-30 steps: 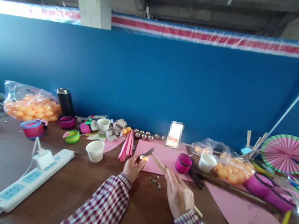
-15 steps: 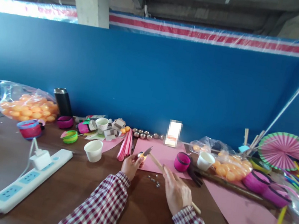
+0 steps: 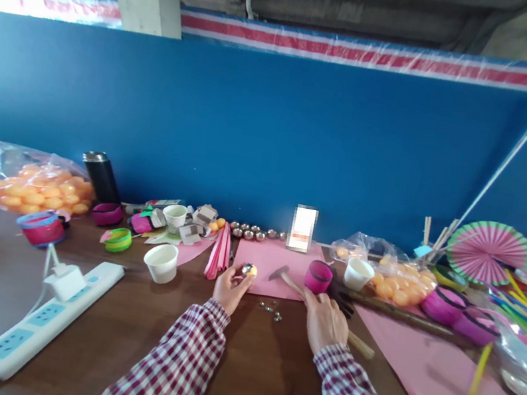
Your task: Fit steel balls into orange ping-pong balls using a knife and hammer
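Left hand [image 3: 230, 290]: its fingers are closed round a metal ball [image 3: 247, 268], held up off the near edge of a pink sheet [image 3: 259, 251]; a yellow-orange patch shows on the ball, and I cannot tell whether that is a reflection or a second thing.
Right hand [image 3: 326, 322]: fingers wrapped over the wooden handle of a hammer [image 3: 294, 286], gripping it, with the butt sticking out past the wrist.
Ball to hammer: the hammer's head [image 3: 278, 271] stands just right of the ball, roughly level with it and apart from it; the left hand has the ball at its fingertips, the right is farther off.
Hammer's long axis: slanting, from the head over the sheet, down and rightward to the butt above the worktop [image 3: 258, 379].
Hammers: one, as far as I see.
Balls in hand: one.
Row of metal balls [image 3: 251, 232] at the back: about ten, some overlapping.
Small shiny bits [image 3: 278, 316] between the hands: perhaps half a dozen, too tiny to count surely.
White cups [image 3: 160, 264]: three, two on the left and one on the right.
Folded fans [image 3: 491, 252]: two, the farther cut off at the right.
Power strip [image 3: 26, 333]: one.
Black bottle [image 3: 103, 179]: one.
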Demonstrator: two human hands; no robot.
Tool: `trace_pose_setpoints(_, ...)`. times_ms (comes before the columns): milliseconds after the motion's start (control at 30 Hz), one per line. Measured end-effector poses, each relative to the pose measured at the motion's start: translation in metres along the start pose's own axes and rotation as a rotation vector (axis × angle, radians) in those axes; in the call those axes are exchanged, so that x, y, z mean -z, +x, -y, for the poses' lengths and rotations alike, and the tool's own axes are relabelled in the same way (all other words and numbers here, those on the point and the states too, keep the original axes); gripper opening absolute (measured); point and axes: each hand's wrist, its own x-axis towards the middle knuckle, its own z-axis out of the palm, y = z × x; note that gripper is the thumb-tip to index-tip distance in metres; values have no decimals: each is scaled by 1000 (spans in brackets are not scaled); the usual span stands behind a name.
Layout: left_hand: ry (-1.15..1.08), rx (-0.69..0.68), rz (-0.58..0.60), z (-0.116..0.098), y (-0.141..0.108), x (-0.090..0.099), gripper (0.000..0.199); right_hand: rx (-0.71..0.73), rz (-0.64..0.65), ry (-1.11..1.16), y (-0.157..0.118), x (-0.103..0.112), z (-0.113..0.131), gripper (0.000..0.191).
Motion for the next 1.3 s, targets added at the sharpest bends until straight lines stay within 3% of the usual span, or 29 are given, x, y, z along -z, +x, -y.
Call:
trace_pose_setpoints(200,-33,-11,39,1,-1,-1,47,-16,-12,35,-1,7,4,22)
trace_pose_setpoints(333,-13,-29,77,2,-2,-3,47,88,-32,193,-1,11,13,23)
trace_pose_setpoints(467,0,-28,124,-2,-4,-5,47,209,80,346,4,8,25,22)
trace_pose_setpoints(700,9,-10,176,0,-1,-7,50,279,212,424,23,0,34,21)
trace_pose_setpoints(967,50,-15,233,-7,-10,-14,48,285,162,563,22,-11,31,15)
trace_pose_setpoints(1133,53,-37,249,-12,-14,-18,41,188,106,863,19,-15,31,9)
trace_pose_setpoints(1300,19,-8,261,-12,-15,-18,49,15,150,1237,20,-13,36,9)
